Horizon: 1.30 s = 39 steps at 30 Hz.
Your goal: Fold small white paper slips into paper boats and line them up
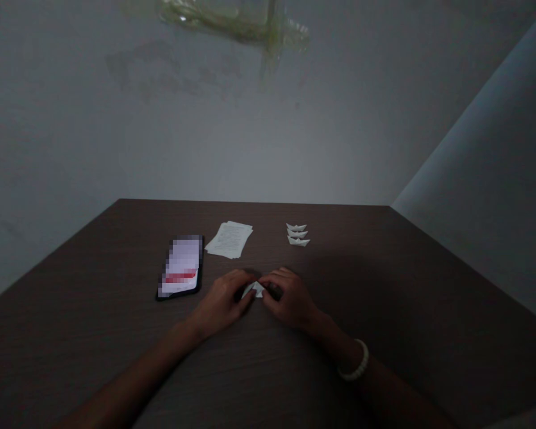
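A small piece of folded white paper (256, 290) is held between both hands, low over the dark table. My left hand (226, 298) pinches its left side with thumb and fingers. On the other side, my right hand (290, 296) grips the right edge the same way, fingertips close to those of the left. Parts of the paper are covered by the fingers. Beyond the right hand, several small white paper boats (298, 242) stand in a close row, one behind another.
A stack of printed paper sheets (229, 239) lies past my left hand. Left of it is a phone (181, 265) with a lit, blurred screen. The brown table (93, 256) meets a grey wall (250, 149) at the back. A pale bracelet (361, 360) circles my right wrist.
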### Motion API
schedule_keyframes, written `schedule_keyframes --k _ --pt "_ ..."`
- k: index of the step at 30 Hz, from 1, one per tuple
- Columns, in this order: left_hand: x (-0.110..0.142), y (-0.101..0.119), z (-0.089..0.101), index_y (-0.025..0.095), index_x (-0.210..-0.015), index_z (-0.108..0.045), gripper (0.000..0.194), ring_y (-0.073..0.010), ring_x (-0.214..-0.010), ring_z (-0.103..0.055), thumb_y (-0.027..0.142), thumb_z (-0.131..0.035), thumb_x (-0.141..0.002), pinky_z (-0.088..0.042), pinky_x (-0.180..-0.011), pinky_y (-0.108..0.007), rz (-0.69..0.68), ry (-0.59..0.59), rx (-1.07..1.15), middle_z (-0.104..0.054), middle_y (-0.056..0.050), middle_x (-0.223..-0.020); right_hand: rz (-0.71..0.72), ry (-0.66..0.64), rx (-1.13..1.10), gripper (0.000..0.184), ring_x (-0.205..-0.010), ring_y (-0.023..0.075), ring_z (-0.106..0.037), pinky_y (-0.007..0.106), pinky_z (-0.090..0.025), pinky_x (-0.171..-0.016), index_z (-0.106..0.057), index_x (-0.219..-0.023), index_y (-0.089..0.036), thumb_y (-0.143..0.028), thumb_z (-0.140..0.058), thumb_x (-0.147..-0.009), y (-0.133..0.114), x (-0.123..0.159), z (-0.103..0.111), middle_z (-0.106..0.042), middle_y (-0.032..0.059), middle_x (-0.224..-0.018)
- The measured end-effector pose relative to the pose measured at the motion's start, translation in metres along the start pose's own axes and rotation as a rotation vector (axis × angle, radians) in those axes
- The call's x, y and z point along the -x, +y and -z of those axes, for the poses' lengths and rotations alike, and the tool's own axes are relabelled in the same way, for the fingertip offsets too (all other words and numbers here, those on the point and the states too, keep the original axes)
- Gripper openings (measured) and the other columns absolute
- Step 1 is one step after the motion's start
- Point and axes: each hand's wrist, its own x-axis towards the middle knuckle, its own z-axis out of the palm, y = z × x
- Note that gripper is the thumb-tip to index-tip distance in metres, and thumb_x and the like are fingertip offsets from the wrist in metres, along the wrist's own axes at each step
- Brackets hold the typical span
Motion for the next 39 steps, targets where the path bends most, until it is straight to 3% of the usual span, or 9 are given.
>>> schedule_keyframes --k 7,17,25,39 --pt "-0.0005 0.0012 -0.0001 0.018 -0.099 -0.062 0.014 -0.0173 -0.086 -0.059 0.024 -0.052 -0.092 -0.048 -0.078 -0.031 -0.026 0.001 -0.002 -0.064 -0.004 -0.093 -0.021 0.038 0.006 0.002 -0.07 0.0153 -0.058 0.029 -0.041 -0.072 -0.065 -0.081 -0.019 -0.017 -0.065 -0.081 0.0021 -0.0008 -0.0022 -0.067 0.0014 -0.075" --pt "-0.0026 0.004 0.0016 0.017 -0.081 -0.063 0.013 -0.0178 -0.078 -0.055 0.021 -0.052 -0.088 -0.045 -0.071 -0.03 -0.035 0.048 -0.087 -0.06 -0.003 -0.08 -0.042 0.036 0.021 0.006 -0.072 0.0154 -0.06 0.03 -0.041 -0.077 -0.066 -0.077 -0.02 -0.015 -0.068 -0.078 0.0014 -0.0011 -0.0022 -0.07 -0.0003 -0.077" --pt "-0.0012 -0.0014 -0.0022 0.016 -0.082 -0.063 0.012 -0.019 -0.082 -0.054 0.021 -0.054 -0.089 -0.045 -0.073 -0.032 -0.05 0.055 -0.093 -0.059 -0.004 -0.082 0.011 0.028 0.076 0.004 -0.074 0.0159 -0.059 0.029 -0.041 -0.074 -0.066 -0.079 -0.02 -0.016 -0.067 -0.08 0.0029 -0.0017 -0.0004 -0.07 0.0013 -0.079" --pt "-0.0011 -0.0001 -0.0012 0.017 -0.082 -0.062 0.008 -0.0191 -0.08 -0.053 0.015 -0.055 -0.084 -0.043 -0.071 -0.031 -0.007 -0.028 -0.051 -0.059 -0.003 -0.079 0.017 -0.066 0.088 0.008 -0.083 0.0175 -0.059 0.034 -0.04 -0.084 -0.068 -0.083 -0.02 -0.025 -0.072 -0.078 0.0086 0.0004 0.0016 -0.067 0.0031 -0.088"
